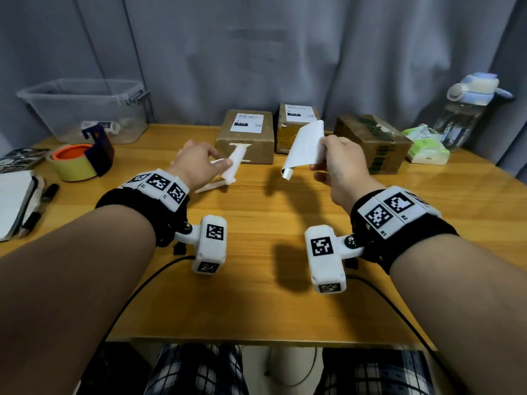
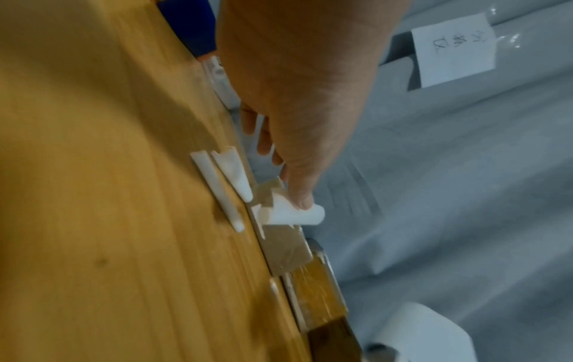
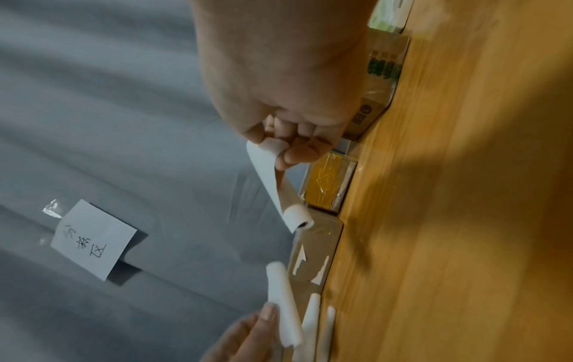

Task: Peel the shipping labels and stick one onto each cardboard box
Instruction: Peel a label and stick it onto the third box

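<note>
Three cardboard boxes stand at the back of the table. The left box (image 1: 245,143) and the middle box (image 1: 296,129) each carry a white label on top. The right box (image 1: 373,143), printed in green, shows a bare top. My right hand (image 1: 320,151) pinches a white label sheet (image 1: 305,146) by its edge in the air in front of the middle box, and the sheet's lower end curls up (image 3: 294,218). My left hand (image 1: 225,163) holds a rolled white backing paper (image 1: 237,163) just above the table, thumb on it (image 2: 299,203).
Two more curled white strips (image 2: 217,191) lie on the wooden table (image 1: 256,280) under my left hand. At the left are a clear plastic bin (image 1: 85,106), a tape dispenser (image 1: 79,161) and a notebook with pens (image 1: 17,203). A tissue pack (image 1: 425,146) and a water bottle (image 1: 467,109) stand at the right.
</note>
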`<state>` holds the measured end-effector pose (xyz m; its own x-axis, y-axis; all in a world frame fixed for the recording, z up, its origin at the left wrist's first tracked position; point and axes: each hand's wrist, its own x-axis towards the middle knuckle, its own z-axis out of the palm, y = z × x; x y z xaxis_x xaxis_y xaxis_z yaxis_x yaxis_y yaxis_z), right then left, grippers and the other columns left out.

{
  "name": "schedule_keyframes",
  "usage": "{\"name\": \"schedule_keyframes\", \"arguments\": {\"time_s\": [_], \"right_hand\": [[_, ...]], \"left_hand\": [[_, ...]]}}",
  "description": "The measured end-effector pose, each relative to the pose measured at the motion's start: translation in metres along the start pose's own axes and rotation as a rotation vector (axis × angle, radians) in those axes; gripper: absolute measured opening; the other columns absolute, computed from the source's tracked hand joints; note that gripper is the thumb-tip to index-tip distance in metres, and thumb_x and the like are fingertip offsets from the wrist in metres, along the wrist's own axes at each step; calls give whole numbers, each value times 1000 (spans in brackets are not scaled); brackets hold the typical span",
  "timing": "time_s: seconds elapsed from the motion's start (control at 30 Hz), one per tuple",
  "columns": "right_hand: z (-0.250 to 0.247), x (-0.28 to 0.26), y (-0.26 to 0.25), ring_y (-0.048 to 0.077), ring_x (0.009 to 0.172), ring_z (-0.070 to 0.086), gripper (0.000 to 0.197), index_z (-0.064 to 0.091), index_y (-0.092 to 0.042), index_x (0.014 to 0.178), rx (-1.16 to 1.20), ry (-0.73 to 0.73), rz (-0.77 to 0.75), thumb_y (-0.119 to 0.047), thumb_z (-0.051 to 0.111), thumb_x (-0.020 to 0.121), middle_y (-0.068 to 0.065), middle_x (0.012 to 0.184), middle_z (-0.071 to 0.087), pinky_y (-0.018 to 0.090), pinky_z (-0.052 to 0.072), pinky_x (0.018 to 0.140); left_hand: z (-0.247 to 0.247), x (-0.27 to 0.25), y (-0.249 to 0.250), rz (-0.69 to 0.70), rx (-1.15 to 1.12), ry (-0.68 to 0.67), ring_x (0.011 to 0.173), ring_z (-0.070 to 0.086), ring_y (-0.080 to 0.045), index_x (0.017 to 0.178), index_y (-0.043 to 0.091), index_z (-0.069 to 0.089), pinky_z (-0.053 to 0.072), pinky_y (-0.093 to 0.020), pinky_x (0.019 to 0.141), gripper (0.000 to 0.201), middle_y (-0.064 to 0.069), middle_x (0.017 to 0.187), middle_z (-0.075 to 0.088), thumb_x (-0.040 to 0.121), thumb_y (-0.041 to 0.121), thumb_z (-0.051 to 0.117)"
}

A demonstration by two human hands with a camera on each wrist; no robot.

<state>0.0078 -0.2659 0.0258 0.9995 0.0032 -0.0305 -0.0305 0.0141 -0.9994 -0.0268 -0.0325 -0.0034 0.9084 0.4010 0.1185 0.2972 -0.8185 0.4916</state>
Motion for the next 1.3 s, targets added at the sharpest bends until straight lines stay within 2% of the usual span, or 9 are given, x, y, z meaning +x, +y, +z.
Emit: {"name": "schedule_keyframes", "arguments": {"time_s": [0.27, 0.37, 0.5, 0.6, 0.73, 0.93, 1.07, 1.13, 1.3], "right_hand": [[6, -9, -13, 15, 66, 56, 15, 52, -18, 106, 37, -42, 63, -25, 43, 97, 7, 87, 58, 23, 49, 57], [4, -10, -17, 15, 66, 56, 17, 52, -16, 109, 53, -60, 75, -25, 44, 96, 7, 86, 58, 22, 49, 55], [4, -9, -26, 14, 61, 56, 24, 55, -12, 113, 75, -75, 66, -23, 47, 92, 7, 83, 60, 20, 48, 47], [4, -6, -37, 14, 52, 55, 23, 58, -10, 106, 101, -86, 50, -21, 48, 90, 6, 75, 60, 19, 44, 42], [0, -4, -47, 14, 46, 51, 17, 59, -11, 86, 136, -127, 28, -21, 47, 92, 6, 67, 59, 19, 41, 41], [-19, 10, -48, 11, 42, 43, 38, 66, -11, 92, 152, -160, 29, -42, 45, 93, 2, 65, 61, 17, 35, 40], [-41, 28, -51, 8, 48, 34, 32, 69, -18, 88, -78, -102, -123, -40, 46, 95, -11, 56, 47, 16, 26, 36], [-50, 38, -50, 5, 56, 43, 19, 67, -21, 84, -152, -103, -231, -30, 53, 94, -10, 65, 53, 16, 34, 48], [-75, 63, -51, 12, 63, 47, 16, 64, -15, 84, -235, -120, -207, -29, 60, 91, -3, 65, 53, 23, 41, 58]], "left_hand": [[-7, -7, 34, 100, 261, 119, 104, 56, -31, 84, 20, 58, 39, -38, 89, 6, -9, 109, 63, 86, 26, 59], [-8, -12, 34, 159, 176, 114, 101, 57, -29, 92, 15, 64, 40, -39, 91, 21, -7, 103, 64, 90, 35, 56], [-17, -27, 62, 471, -123, 149, 90, 52, -14, 95, 20, 60, 45, -33, 87, 34, 6, 93, 54, 79, 49, 64], [-17, -33, 88, 639, 62, 207, 100, 49, -17, 104, 23, 55, 36, -35, 91, 50, 4, 104, 54, 70, 58, 67], [-7, -33, 107, 738, 261, 403, 99, 48, -24, 100, 19, 56, 27, -34, 83, 41, -2, 104, 53, 75, 50, 65], [0, -22, 125, 607, -140, 394, 87, 46, -14, 82, 25, 57, 28, -29, 81, 6, 9, 84, 54, 86, 28, 59], [9, -8, 137, 478, -639, 181, 67, 47, -6, 79, 17, 58, 40, -14, 65, 8, 5, 73, 54, 86, 17, 63], [14, 0, 145, 456, -742, 115, 58, 44, 3, 79, 15, 59, 38, -7, 58, 9, 2, 72, 55, 86, 13, 63], [33, 18, 168, 435, -830, -8, 66, 46, -5, 72, 23, 55, 41, -16, 64, 19, -13, 86, 63, 86, 12, 63]]}}
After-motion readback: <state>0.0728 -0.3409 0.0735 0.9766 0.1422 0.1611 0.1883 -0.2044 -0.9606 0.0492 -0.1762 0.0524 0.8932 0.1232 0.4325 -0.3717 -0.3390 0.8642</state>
